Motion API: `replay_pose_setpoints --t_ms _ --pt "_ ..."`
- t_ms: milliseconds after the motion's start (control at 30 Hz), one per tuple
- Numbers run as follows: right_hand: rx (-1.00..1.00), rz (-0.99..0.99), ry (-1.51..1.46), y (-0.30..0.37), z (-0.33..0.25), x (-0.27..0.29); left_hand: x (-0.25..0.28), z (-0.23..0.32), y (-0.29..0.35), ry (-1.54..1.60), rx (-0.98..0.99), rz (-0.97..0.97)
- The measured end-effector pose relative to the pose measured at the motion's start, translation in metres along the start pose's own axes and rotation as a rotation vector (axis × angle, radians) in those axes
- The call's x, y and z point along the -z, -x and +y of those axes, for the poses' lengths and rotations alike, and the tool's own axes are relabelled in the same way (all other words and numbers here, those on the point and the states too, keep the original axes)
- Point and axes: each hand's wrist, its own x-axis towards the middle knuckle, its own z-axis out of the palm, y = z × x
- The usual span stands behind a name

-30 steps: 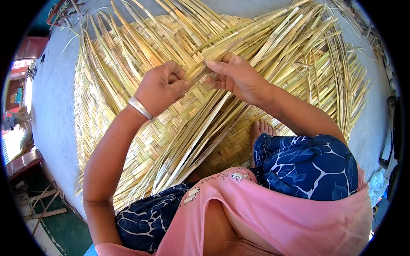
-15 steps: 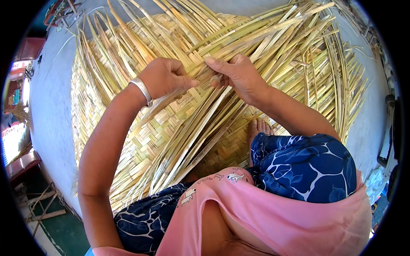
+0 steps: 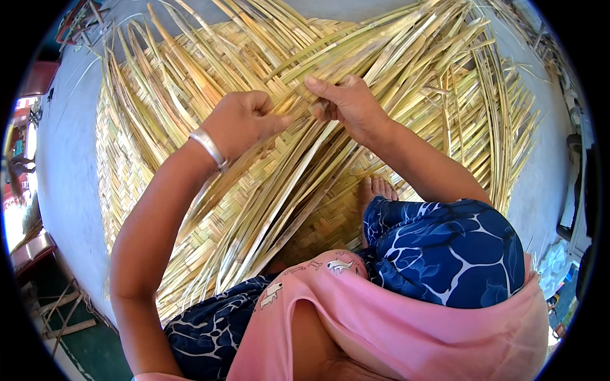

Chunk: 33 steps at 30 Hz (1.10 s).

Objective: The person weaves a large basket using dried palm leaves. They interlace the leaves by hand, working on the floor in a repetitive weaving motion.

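Observation:
My left hand (image 3: 240, 122), with a silver bracelet (image 3: 208, 147) at its wrist, is closed with thumb and fingers pinched on a long flat plant strip (image 3: 223, 178). Farther up and to the right, my right hand (image 3: 353, 106) grips the same strip between thumb and curled fingers. The strip slants from lower left to upper right and is smeared by motion. Beneath both hands spreads a woven mat (image 3: 219, 219) of pale yellow-green strips. A loose bundle of long strips (image 3: 279, 213) runs diagonally across it, under my hands.
More loose strips (image 3: 171, 70) fan out at the far left edge of the mat, and others (image 3: 495, 120) lie at the right. My bare foot (image 3: 378, 188) rests on the mat near my knee. Grey floor (image 3: 63, 165) surrounds it. Sticks (image 3: 67, 311) lie at lower left.
The view has shifted slightly, so the mat appears a little farther left. My right hand has moved slightly up. Both hands keep hold of the blurred strip.

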Motion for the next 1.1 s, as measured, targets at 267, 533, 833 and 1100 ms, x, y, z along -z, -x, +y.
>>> replay_pose_setpoints --t_ms 267,533,833,1100 --pt "-0.027 0.077 -0.018 -0.009 0.002 0.018 0.000 -0.016 0.032 0.323 0.048 -0.082" --pt "0.053 0.192 -0.023 -0.030 -0.009 0.060 0.007 -0.013 0.065 0.345 0.098 -0.086" --pt "0.090 0.270 0.095 -0.033 -0.022 0.066 0.012 -0.025 0.085 0.361 0.116 -0.105" --pt "0.063 0.221 -0.039 -0.042 -0.027 0.086 0.020 -0.033 0.096 0.362 0.149 -0.125"
